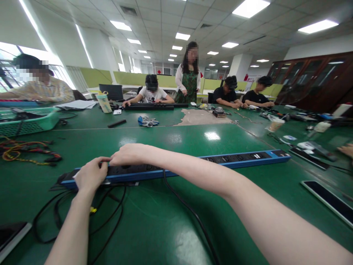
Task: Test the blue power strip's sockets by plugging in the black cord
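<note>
A long blue and black power strip (239, 158) lies across the green table in front of me, with black sockets along its top. My left hand (92, 173) is on the strip's left end, fingers bent against its top. Right beside it, my right hand (124, 155) reaches across from the right, its fingers curled down at the same spot. The fingertips of both hands meet there; whatever they hold, if anything, is hidden. A black cable (190, 209) runs from the strip's middle toward me, and more black cables (121, 206) loop below the left end.
On the left are a green basket (41, 123) and coloured wires (24, 151). A glove (148, 121), a black bar (117, 123) and a cup (104, 102) lie or stand farther back. A phone (331, 200) is at the right. Several people are around the table.
</note>
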A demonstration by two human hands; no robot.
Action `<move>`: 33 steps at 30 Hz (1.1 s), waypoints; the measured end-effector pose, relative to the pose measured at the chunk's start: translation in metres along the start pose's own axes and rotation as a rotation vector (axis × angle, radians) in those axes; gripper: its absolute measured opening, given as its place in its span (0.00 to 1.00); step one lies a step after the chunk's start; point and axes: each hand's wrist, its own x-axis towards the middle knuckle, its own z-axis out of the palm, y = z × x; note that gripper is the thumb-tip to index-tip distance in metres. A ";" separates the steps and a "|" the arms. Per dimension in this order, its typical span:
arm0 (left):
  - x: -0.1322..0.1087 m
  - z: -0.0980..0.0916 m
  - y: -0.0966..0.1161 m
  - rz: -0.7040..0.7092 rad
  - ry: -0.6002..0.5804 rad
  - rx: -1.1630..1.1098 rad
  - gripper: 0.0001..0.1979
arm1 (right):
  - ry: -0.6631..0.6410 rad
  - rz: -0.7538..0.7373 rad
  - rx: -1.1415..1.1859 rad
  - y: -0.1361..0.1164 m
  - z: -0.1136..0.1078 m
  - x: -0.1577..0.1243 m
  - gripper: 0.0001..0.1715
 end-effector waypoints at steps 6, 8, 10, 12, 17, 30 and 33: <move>-0.001 -0.002 0.001 0.011 -0.020 -0.008 0.23 | 0.040 0.064 -0.096 0.008 -0.027 -0.041 0.07; -0.002 -0.003 0.002 0.009 -0.026 -0.003 0.23 | 0.016 0.060 -0.090 0.005 -0.023 -0.054 0.08; -0.002 -0.003 0.002 0.007 -0.028 0.000 0.23 | -0.016 0.054 -0.081 0.001 -0.016 -0.062 0.09; -0.002 -0.003 0.002 0.011 -0.027 0.001 0.24 | -0.040 0.048 -0.076 -0.004 -0.008 -0.064 0.09; -0.001 -0.002 0.001 0.021 -0.015 -0.001 0.24 | -0.029 0.047 -0.068 -0.005 0.004 -0.060 0.10; -0.001 -0.003 0.001 0.023 -0.018 -0.004 0.24 | 0.004 0.004 -0.031 -0.002 0.011 -0.053 0.11; -0.001 -0.003 0.001 0.018 -0.018 0.000 0.24 | -0.016 -0.013 -0.057 -0.005 0.013 -0.047 0.10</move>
